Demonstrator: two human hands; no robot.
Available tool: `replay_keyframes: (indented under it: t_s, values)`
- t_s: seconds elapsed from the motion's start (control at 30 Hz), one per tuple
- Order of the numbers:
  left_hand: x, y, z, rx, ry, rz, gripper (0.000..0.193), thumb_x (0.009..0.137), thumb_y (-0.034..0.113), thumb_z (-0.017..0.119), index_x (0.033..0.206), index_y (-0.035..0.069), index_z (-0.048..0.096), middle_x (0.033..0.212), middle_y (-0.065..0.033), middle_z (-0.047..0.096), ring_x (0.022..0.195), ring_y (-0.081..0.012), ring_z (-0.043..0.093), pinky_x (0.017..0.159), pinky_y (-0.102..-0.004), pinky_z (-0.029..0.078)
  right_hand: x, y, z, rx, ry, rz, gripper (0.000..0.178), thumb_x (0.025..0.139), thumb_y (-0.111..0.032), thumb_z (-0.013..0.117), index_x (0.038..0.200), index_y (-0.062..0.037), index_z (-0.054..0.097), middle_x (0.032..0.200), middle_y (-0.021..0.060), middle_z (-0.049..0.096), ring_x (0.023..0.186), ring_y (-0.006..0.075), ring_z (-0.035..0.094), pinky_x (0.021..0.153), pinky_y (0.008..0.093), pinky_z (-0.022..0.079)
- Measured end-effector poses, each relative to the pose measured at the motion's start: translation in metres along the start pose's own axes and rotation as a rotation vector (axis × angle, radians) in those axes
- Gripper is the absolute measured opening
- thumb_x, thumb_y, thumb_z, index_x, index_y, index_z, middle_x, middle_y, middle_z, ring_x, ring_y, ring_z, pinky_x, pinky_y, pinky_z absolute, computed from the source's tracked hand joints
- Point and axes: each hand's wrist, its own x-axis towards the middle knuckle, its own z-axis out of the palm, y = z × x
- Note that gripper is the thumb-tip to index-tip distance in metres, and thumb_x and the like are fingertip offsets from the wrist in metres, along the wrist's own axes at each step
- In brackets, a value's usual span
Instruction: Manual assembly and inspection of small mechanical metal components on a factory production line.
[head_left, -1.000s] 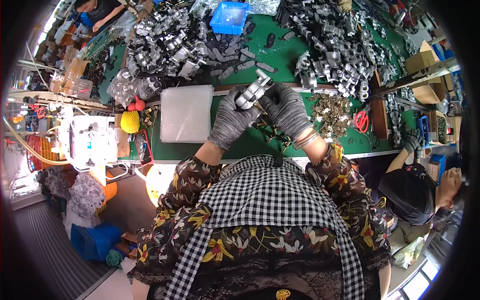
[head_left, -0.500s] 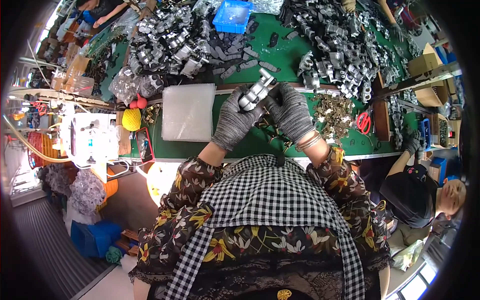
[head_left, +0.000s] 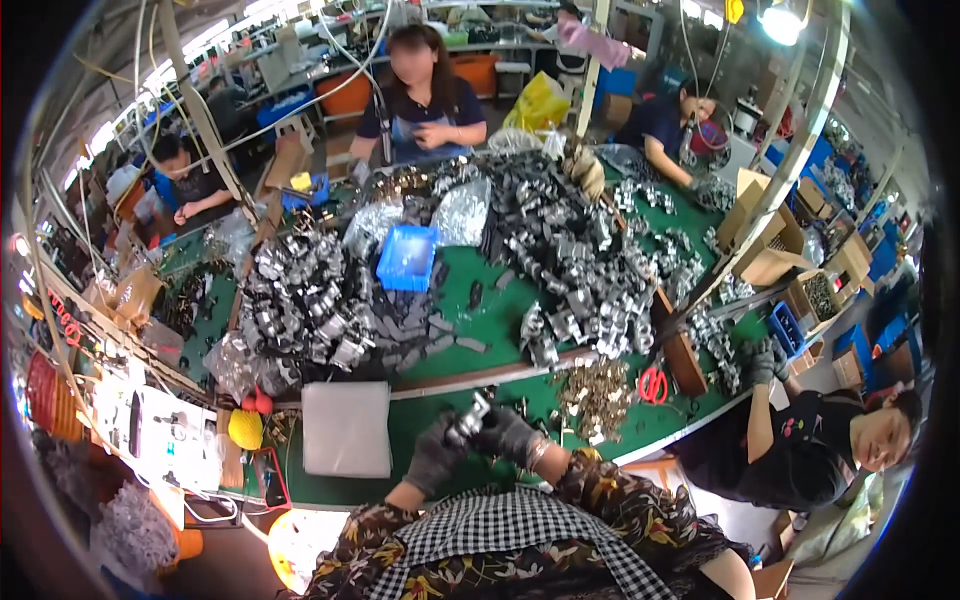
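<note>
In both gloved hands, over the near edge of the green bench, is a silver metal part that looks like a brake caliper. My left hand, in a grey knit glove, is closed around its left side. My right hand, gloved the same way, grips it from the right; its fingertips are partly hidden. A stack of clear plastic bags or sheets lies left of my left hand. To the right of my right hand is a heap of small brass-coloured clips.
Caliper heaps lie at left and right beyond the wooden strip. Dark pads lie near a blue bin. Red scissors lie beside a wooden divider. A co-worker's gloved hands are at right; other people sit farther back.
The view has tilted up, showing more of the far bench and co-workers. My hands now sit lower in the picture, still holding the metal part between them.
</note>
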Motion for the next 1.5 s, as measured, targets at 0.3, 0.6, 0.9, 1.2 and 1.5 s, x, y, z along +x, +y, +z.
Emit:
replay_keyframes:
  t_s: [0.3, 0.6, 0.9, 1.2, 1.5]
  values:
    - [-0.032, 0.001, 0.019, -0.091, -0.066, -0.06, 0.029, 0.082, 0.009, 0.05, 0.11, 0.006, 0.058, 0.087, -0.0176, 0.065, 0.072, -0.0234, 0.064, 0.063, -0.0334, 0.05, -0.045, 0.018, 0.006, 0.293, -0.015, 0.139, 0.027, 0.084, -0.013, 0.066, 0.108, -0.0029, 0.059, 0.095, 0.0004, 0.062, 0.085, 0.0115, 0.056, 0.08, 0.0291, 0.048]
    - [-0.061, -0.075, 0.054, -0.315, -0.153, -0.243, 0.029, 0.082, 0.008, 0.05, 0.11, 0.004, 0.058, 0.085, -0.0161, 0.065, 0.071, -0.0219, 0.062, 0.062, -0.033, 0.05, -0.057, 0.017, 0.014, -0.126, 0.031, 0.125, 0.025, 0.086, -0.021, 0.063, 0.103, -0.0034, 0.058, 0.097, 0.0055, 0.064, 0.087, 0.0134, 0.058, 0.079, 0.0291, 0.047]
    - [-0.071, -0.136, 0.094, -0.541, -0.276, -0.382, 0.038, 0.076, 0.01, 0.065, 0.113, 0.003, 0.058, 0.089, -0.0088, 0.065, 0.076, -0.0148, 0.06, 0.065, -0.0302, 0.05, -0.052, 0.061, 0.006, -0.369, 0.08, 0.293, 0.033, 0.084, -0.031, 0.066, 0.105, -0.0066, 0.06, 0.095, 0.0066, 0.065, 0.086, 0.0145, 0.06, 0.078, 0.0307, 0.047]
    - [-0.04, -0.058, 0.037, -0.476, -0.409, -0.376, 0.053, 0.069, 0.018, 0.075, 0.117, 0.003, 0.056, 0.094, -0.0108, 0.066, 0.082, -0.0157, 0.06, 0.076, -0.0304, 0.05, -0.047, 0.069, -0.001, -0.298, 0.14, 0.27, 0.035, 0.083, -0.032, 0.068, 0.108, -0.0079, 0.062, 0.1, 0.0065, 0.066, 0.088, 0.0134, 0.059, 0.079, 0.0301, 0.047]
    - [-0.038, -0.089, 0.041, -0.285, -0.433, -0.202, 0.046, 0.074, 0.021, 0.071, 0.116, 0.007, 0.058, 0.091, 0.0003, 0.063, 0.082, -0.0082, 0.055, 0.073, -0.025, 0.047, -0.028, 0.104, -0.002, -0.248, 0.238, 0.079, 0.027, 0.086, -0.028, 0.065, 0.102, -0.0066, 0.062, 0.092, 0.0054, 0.066, 0.087, 0.0132, 0.059, 0.075, 0.0285, 0.048]
